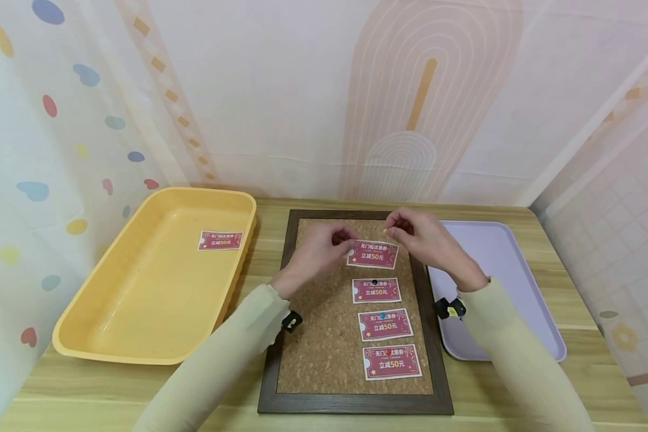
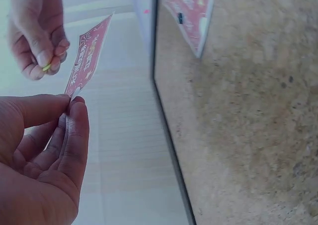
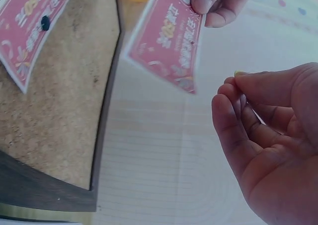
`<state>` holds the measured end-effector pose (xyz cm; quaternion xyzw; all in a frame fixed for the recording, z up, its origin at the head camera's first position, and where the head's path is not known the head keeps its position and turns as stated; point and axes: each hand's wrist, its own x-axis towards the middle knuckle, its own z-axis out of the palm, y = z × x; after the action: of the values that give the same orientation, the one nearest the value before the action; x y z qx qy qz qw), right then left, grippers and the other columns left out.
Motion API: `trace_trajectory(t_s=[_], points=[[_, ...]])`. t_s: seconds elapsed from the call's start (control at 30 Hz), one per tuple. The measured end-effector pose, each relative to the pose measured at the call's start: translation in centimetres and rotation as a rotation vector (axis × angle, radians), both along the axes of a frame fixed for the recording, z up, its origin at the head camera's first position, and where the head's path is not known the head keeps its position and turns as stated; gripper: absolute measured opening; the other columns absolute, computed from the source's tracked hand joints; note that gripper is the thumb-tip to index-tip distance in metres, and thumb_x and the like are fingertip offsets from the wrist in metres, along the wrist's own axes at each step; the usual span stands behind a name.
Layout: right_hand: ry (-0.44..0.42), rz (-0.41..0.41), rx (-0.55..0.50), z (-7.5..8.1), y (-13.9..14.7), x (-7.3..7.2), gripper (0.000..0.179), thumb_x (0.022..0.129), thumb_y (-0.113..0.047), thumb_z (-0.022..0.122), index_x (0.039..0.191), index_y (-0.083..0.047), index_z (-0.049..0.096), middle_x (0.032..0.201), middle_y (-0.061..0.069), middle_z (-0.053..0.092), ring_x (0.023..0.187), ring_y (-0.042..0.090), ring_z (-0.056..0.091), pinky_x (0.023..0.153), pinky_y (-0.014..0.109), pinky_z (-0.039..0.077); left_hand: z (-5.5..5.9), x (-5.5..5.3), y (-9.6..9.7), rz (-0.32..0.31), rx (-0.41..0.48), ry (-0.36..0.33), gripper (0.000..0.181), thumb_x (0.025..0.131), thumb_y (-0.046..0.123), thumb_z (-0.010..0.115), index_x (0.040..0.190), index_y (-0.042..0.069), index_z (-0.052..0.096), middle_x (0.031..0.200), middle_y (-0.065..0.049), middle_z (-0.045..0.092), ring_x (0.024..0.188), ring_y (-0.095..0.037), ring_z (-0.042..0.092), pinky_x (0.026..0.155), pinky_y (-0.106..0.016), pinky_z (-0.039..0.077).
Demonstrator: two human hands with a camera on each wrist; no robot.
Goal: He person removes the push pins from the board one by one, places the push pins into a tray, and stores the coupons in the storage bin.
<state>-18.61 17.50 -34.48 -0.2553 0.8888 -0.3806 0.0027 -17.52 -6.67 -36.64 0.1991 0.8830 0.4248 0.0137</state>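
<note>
Over the upper part of the corkboard [image 1: 317, 336], my left hand [image 1: 324, 249] pinches a pink paper coupon [image 1: 372, 255] by its left end, between thumb and fingertips. In the left wrist view the coupon [image 2: 90, 56] stands out from the fingers, clear of the cork. To its right, my right hand [image 1: 418, 237] pinches a small yellow pushpin [image 2: 46, 67], of which only a bit shows between the fingertips. Lower down the board hang more coupons, pinned with a black pushpin [image 1: 375, 282], a blue pushpin [image 1: 382, 315] and a red pushpin [image 1: 388, 353].
A yellow tray [image 1: 140, 288] at the left holds another pink coupon [image 1: 221, 240]. At the right a lilac tray [image 1: 497, 270] lies beside the board's dark wooden frame [image 1: 356, 403], partly behind my right arm. A patterned curtain [image 1: 281, 120] hangs behind the wooden table [image 1: 572, 294].
</note>
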Motion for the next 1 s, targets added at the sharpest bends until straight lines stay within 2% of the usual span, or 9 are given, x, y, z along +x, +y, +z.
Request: trace_trajectory(t_s=[0.2, 0.37, 0.57, 0.83, 1.0], points=[[0.036, -0.043, -0.023, 0.8, 0.5, 0.9, 0.008, 0.103, -0.008, 0.064, 0.106, -0.003, 0.069, 0.092, 0.009, 0.069, 0.075, 0.020, 0.056, 0.068, 0.032, 0.044, 1.0, 0.7, -0.9, 0.042, 0.051, 0.007, 0.008, 0.098, 0.009, 0.071, 0.104, 0.008, 0.076, 0.095, -0.003, 0.075, 0.080, -0.014, 0.065, 0.071, -0.029, 0.053], [0.052, -0.080, -0.024, 1.3, 1.1, 1.5, 0.009, 0.103, -0.009, 0.063, 0.108, -0.004, 0.069, 0.094, 0.007, 0.069, 0.085, 0.021, 0.060, 0.075, 0.037, 0.046, 1.9, 0.9, -1.9, 0.043, 0.080, 0.036, 0.007, 0.097, 0.008, 0.073, 0.103, 0.007, 0.077, 0.094, -0.004, 0.076, 0.077, -0.014, 0.064, 0.069, -0.028, 0.052], [0.068, -0.110, -0.043, 1.7, 1.7, 2.0, 0.009, 0.103, -0.008, 0.063, 0.107, -0.003, 0.069, 0.099, 0.009, 0.071, 0.092, 0.023, 0.064, 0.085, 0.040, 0.049, 2.9, 1.0, -3.4, 0.022, 0.122, -0.015, 0.009, 0.099, 0.008, 0.070, 0.105, 0.006, 0.076, 0.095, -0.006, 0.074, 0.074, -0.016, 0.059, 0.065, -0.027, 0.048], [0.086, -0.131, -0.073, 1.7, 2.7, 2.4, 0.007, 0.103, -0.007, 0.063, 0.106, -0.004, 0.069, 0.097, 0.008, 0.070, 0.088, 0.020, 0.062, 0.082, 0.023, 0.047, 4.0, 1.2, -5.5, 0.052, 0.133, -0.020, 0.009, 0.100, 0.012, 0.070, 0.106, 0.008, 0.076, 0.095, -0.004, 0.074, 0.078, -0.019, 0.059, 0.067, -0.029, 0.047], [0.129, -0.132, -0.096, 1.5, 3.2, 2.4, 0.006, 0.102, -0.005, 0.064, 0.104, -0.004, 0.070, 0.095, 0.007, 0.070, 0.082, 0.018, 0.058, 0.074, 0.019, 0.044, 4.4, 1.0, -6.7, 0.075, 0.150, -0.005, 0.010, 0.099, 0.012, 0.071, 0.105, 0.009, 0.078, 0.095, -0.005, 0.075, 0.080, -0.020, 0.062, 0.067, -0.027, 0.048]])
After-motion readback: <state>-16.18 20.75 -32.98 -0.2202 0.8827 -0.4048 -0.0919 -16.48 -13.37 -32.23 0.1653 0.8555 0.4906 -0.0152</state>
